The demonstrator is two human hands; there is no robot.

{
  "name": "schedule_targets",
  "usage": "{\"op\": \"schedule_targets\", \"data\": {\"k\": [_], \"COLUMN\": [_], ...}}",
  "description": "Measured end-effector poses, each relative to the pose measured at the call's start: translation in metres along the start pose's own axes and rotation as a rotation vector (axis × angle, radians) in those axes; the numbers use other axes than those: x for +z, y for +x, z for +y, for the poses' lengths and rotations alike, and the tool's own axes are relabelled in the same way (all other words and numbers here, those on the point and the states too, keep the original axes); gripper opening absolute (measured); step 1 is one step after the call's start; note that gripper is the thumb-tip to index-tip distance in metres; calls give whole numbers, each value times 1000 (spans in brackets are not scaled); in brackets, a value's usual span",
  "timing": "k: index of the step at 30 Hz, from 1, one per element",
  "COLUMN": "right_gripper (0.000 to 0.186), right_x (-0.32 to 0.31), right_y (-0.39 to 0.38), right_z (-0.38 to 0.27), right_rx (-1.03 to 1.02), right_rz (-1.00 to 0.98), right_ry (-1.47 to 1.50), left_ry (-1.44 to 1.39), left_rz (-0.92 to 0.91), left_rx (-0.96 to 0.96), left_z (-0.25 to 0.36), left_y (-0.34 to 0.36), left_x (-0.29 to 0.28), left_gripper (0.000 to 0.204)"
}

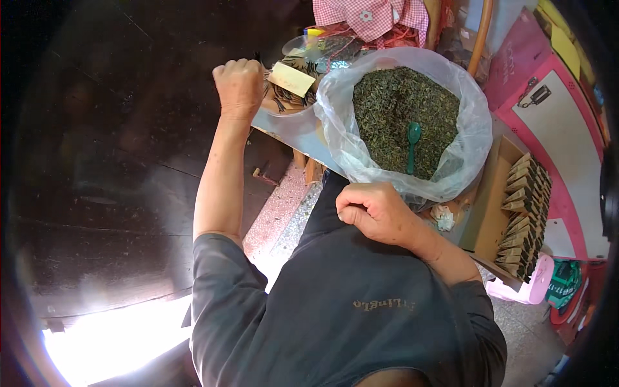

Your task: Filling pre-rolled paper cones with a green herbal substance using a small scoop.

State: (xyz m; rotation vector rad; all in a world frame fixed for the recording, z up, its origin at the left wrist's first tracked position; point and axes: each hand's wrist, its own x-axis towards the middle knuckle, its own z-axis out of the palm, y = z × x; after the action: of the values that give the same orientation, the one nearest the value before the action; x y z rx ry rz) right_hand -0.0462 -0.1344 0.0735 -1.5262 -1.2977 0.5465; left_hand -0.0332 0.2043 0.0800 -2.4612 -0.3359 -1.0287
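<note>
My left hand (238,87) is closed in a fist, raised just left of a round clear tub (287,113). Inside the tub lie many short dark strips (284,103), with a pale yellow block (292,79) on top. Whatever the left fingers hold, if anything, is hidden. My right hand (377,213) is curled closed in front of my torso, by the near rim of a large clear plastic bag (335,122). Its fingertips are turned in, so their contents cannot be made out. Dried green-brown leaves (393,97) fill the bag, and a green spoon (412,145) rests on them.
To the right, a cardboard box (483,213) holds rows of small brown packets (525,206) with dark tops. A pink and white cabinet (548,116) stands beyond it. Pink checked cloth (371,19) hangs at the back. A crumpled white scrap (443,218) lies beside the bag.
</note>
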Motion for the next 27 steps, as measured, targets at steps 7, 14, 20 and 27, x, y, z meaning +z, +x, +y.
{"op": "schedule_targets", "data": {"k": [7, 14, 20, 27], "right_gripper": [6, 5, 3, 23], "right_x": [-9, -10, -13, -26], "right_y": [-1, -1, -5, 4], "right_z": [7, 5, 3, -1], "right_rx": [-5, -74, -70, -230], "right_rz": [176, 251, 293, 566], "right_ry": [-24, -56, -65, -305], "left_ry": [-770, -1458, -1471, -908], "left_rz": [128, -93, -75, 13], "left_rx": [-314, -576, -463, 21], "left_z": [44, 87, 111, 142], "left_y": [-7, -31, -33, -32], "left_x": [-81, -96, -98, -111], "left_gripper": [4, 8, 7, 14]}}
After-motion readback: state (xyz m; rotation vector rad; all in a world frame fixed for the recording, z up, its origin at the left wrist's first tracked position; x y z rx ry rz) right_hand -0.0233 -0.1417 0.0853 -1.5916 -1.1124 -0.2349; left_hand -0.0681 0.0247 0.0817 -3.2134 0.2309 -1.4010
